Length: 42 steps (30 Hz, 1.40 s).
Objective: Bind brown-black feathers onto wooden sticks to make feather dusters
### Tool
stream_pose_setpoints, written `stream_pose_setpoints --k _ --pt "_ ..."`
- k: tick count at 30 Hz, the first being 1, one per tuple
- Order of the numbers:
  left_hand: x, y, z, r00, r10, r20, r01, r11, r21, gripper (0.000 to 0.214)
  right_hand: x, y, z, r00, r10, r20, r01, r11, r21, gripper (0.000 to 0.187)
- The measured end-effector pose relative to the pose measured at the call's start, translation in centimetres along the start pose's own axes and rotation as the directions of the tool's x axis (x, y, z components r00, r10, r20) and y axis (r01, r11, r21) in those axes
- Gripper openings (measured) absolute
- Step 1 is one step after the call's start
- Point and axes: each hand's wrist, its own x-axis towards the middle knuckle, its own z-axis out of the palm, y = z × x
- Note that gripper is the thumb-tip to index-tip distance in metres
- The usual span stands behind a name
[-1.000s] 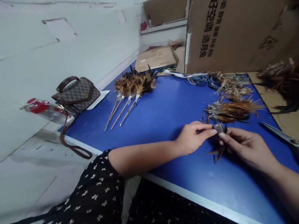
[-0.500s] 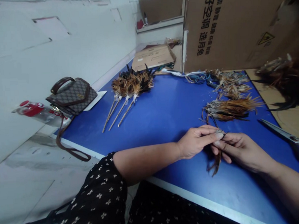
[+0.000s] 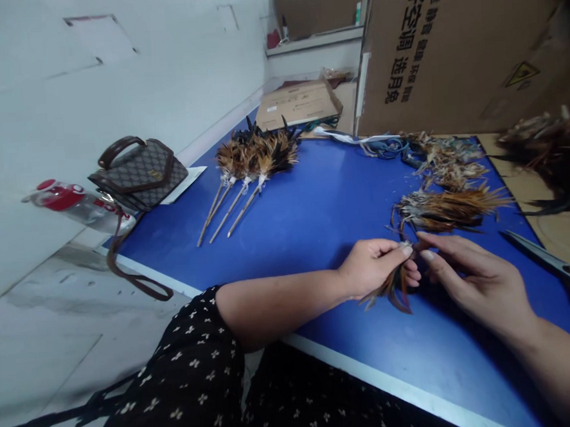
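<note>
My left hand is closed on a small bunch of feathers, pinching its pale quill end with the thumb on top. Brown and dark tips hang below the fingers. Beside it, my right hand has its thumb and forefinger close together at the quill end, around something small and dark that I cannot make out. Just beyond the hands lies a pile of brown feathers, with fluffier pale feathers behind. Scissors lie to the right of my right hand.
Feather dusters with thin sticks lie on the blue table. A handbag and a bottle are at the left. Blue cord, flat cardboard and a large carton are at the back; dark feathers lie right.
My right hand has drawn slightly away from the left, its fingers now straighter. The held feathers have swung leftward under my left hand. The view has shifted slightly.
</note>
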Motion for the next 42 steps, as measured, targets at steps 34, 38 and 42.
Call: stream_pose_setpoints --k 34,38,42 --pt "-0.3 -0.2 0.1 0.998 -0.062 -0.022 0.063 0.996 0.061 0.047 2.8 2.0 -6.8 0.978 0.162 0.132 -0.101 0.920 -0.380 0.032" --pt "-0.3 -0.1 0.1 0.997 -0.079 0.010 0.078 0.995 0.062 0.052 4.5 6.6 -12.9 0.856 0.517 0.002 -0.358 0.596 -0.719 0.031" --pt "-0.4 0.0 0.1 0.995 -0.098 0.029 0.096 0.993 0.062 0.056 5.9 11.9 -19.8 0.762 0.614 -0.205 -0.479 0.322 -0.816 0.027"
